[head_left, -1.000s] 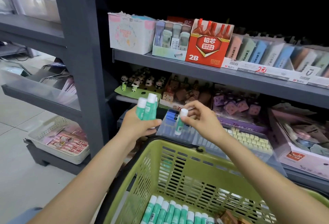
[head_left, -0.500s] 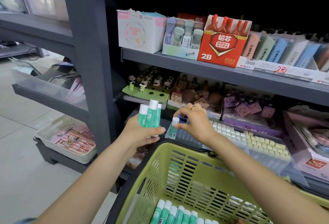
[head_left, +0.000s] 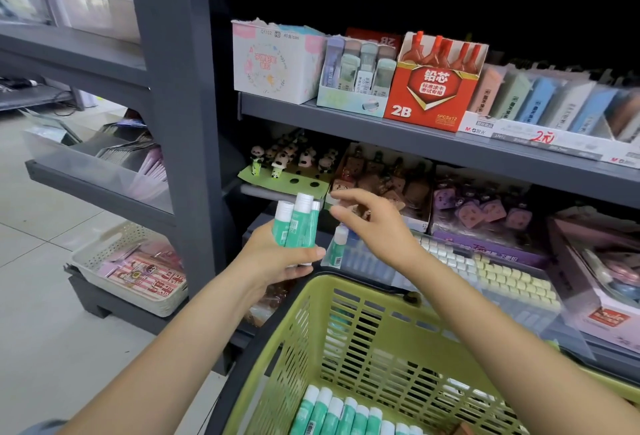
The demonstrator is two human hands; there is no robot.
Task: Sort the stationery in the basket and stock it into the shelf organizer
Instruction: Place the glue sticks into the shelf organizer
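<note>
The basket (head_left: 349, 299) is moulded lime-green plastic lattice, slightly glossy, with a black rim. The glue sticks (head_left: 296, 223) have smooth green printed bodies and ribbed white plastic caps. The shelf organizer (head_left: 367, 261) is clear, shiny plastic. The shelf board (head_left: 415, 133) looks like grey painted metal, matt. The 2B lead box (head_left: 431, 95) is glossy printed red cardboard. The white tray (head_left: 114, 254) is perforated matt plastic. The floor tiles (head_left: 41, 220) are smooth with a faint sheen.
</note>
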